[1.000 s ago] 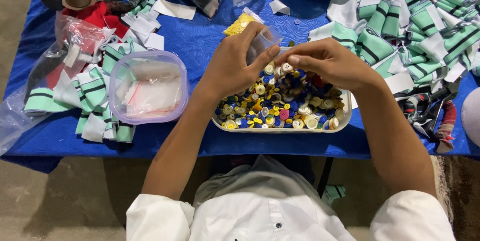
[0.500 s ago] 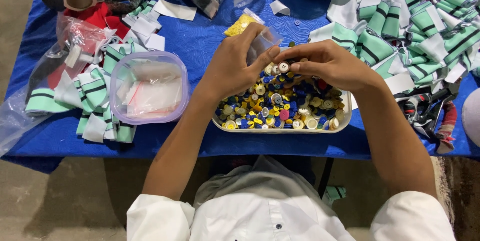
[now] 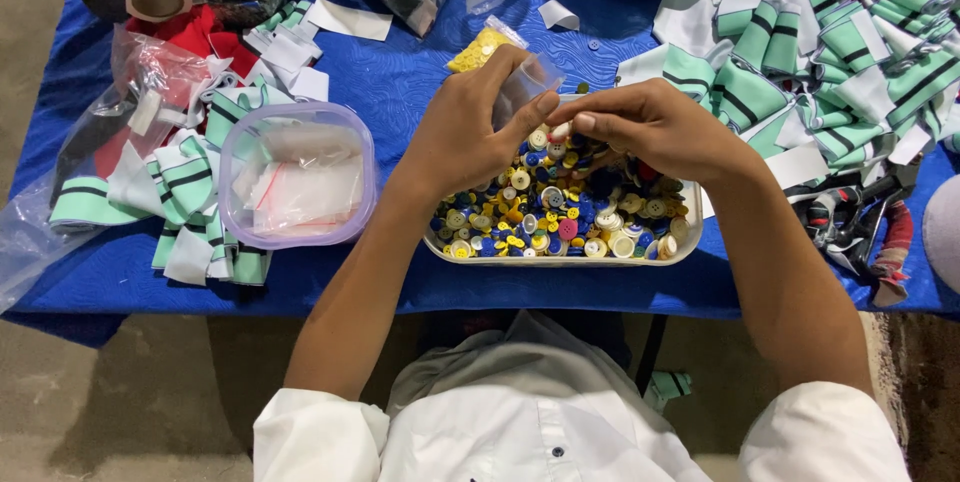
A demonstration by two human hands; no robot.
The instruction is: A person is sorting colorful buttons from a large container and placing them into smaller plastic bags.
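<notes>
Just below both sets of fingers sits a shallow white tray (image 3: 690,242) heaped with mixed buttons (image 3: 560,212) in yellow, blue, white and pink, resting on the blue tabletop (image 3: 400,82). The left hand (image 3: 470,132) holds a small clear plastic bag (image 3: 525,87) upright, its fingers (image 3: 530,112) curled closed around the bag's mouth. The right hand (image 3: 650,127) meets it, thumb and forefinger pinched together at the bag's opening; whether a button sits between them is too small to tell. To do this well, it seems wise to keep the bag's mouth spread by the left thumb and held right over the tray, so anything that slips falls back among the buttons, and to feed pieces one at a time. Left of the hands stands a clear lidded tub (image 3: 295,177) with small bags inside, among green striped fabric pieces (image 3: 190,182). Beyond the fingers lies a bag of yellow buttons (image 3: 480,47).
</notes>
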